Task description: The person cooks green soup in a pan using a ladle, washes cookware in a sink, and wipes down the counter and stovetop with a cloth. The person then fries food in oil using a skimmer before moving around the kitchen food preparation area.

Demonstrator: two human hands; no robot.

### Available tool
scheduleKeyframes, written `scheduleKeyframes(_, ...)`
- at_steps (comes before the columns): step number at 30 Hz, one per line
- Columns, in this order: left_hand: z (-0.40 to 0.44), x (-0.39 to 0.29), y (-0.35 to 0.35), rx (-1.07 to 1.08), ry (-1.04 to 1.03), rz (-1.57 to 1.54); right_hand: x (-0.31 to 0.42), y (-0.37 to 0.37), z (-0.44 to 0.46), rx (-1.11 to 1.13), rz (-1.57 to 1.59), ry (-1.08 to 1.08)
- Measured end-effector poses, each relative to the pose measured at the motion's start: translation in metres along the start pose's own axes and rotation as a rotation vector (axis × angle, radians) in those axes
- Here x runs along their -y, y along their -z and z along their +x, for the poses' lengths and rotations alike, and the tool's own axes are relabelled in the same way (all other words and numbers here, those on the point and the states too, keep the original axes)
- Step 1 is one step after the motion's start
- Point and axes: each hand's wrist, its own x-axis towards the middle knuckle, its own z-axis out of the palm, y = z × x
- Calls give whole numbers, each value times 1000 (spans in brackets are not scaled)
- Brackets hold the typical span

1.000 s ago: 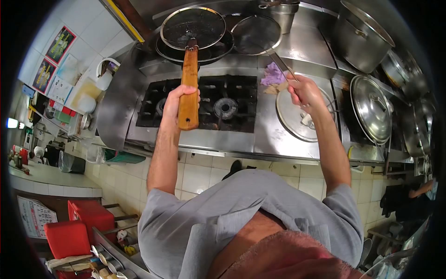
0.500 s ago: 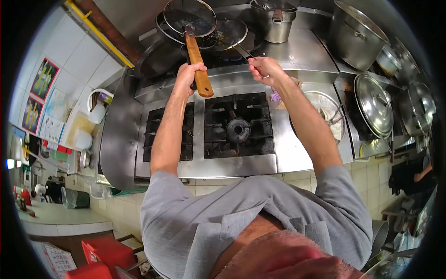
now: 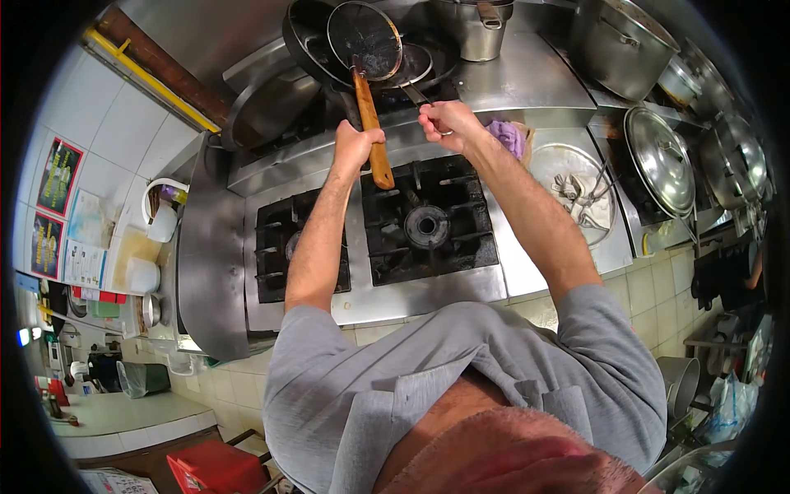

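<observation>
My left hand (image 3: 355, 146) is closed around the wooden handle of a round wire-mesh strainer (image 3: 364, 41), held over the back burners. A dark frying pan (image 3: 306, 43) is tilted up behind the strainer, and its handle runs down into the same hand. My right hand (image 3: 448, 125) pinches the thin metal handle of a smaller round, metal-rimmed strainer (image 3: 417, 62). That one sits partly behind the larger strainer, over a dark wok (image 3: 445, 59). What lies inside the smaller strainer is hard to make out.
Below my hands is a gas burner grate (image 3: 426, 226). On the right, a round tray (image 3: 568, 154) holds utensils beside a purple cloth (image 3: 508, 138). Metal pots (image 3: 625, 53) and a lidded pot (image 3: 658, 160) stand further right. Another large pan (image 3: 267, 107) leans at back left.
My left hand has shifted right with the wooden-handled strainer, and the dark pan behind is now tilted up more. The smaller strainer is now closer to the larger one. The view has shifted slightly.
</observation>
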Motion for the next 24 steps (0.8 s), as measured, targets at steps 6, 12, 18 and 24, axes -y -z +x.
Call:
scheduleKeyframes(6, -2, 18, -11, -77, -58, 155, -3, 1, 1, -5, -15, 19)
scheduleKeyframes(12, -21, 19, -29, -108, -99, 329, -12, 2, 1, 28, 16, 20)
scheduleKeyframes(18, -28, 27, -48, -73, -103, 300, -20, 3, -6, 29, 36, 33)
scheduleKeyframes(24, -38, 20, -57, -124, -112, 180, -23, 10, -6, 38, 50, 55)
